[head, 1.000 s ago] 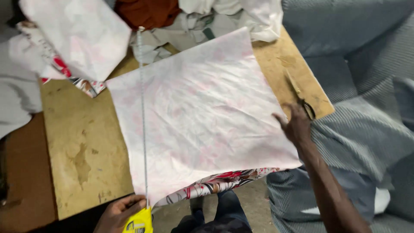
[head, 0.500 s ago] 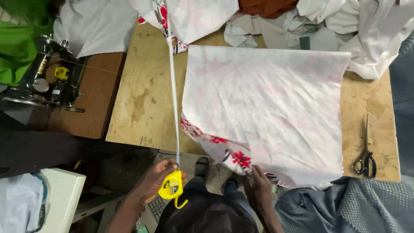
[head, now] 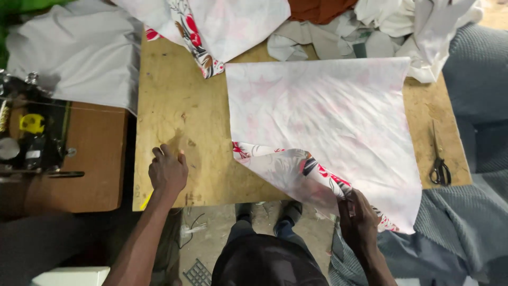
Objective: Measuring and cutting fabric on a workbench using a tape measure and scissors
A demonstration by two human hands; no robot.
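A large piece of white fabric [head: 338,116] with a red and black flower print on its underside lies spread over a plywood table [head: 174,111]. My right hand [head: 360,222] grips the fabric's near edge below the table's front, and that edge is folded up so the printed side shows. My left hand [head: 168,170] rests flat on the bare wood near the front left, its fingers together. A bit of yellow [head: 145,201] shows under my left wrist at the table's edge.
Black scissors [head: 439,169] lie at the table's right edge. More cloth [head: 211,26] is heaped along the far side. A black sewing machine [head: 32,137] stands on a brown stand at left. Grey upholstery [head: 476,212] is at right.
The yellow tape measure that my left hand held stretched across the table is gone from the table top; that hand now lies on the wood. My right hand has taken the fabric's near edge and turned it up.
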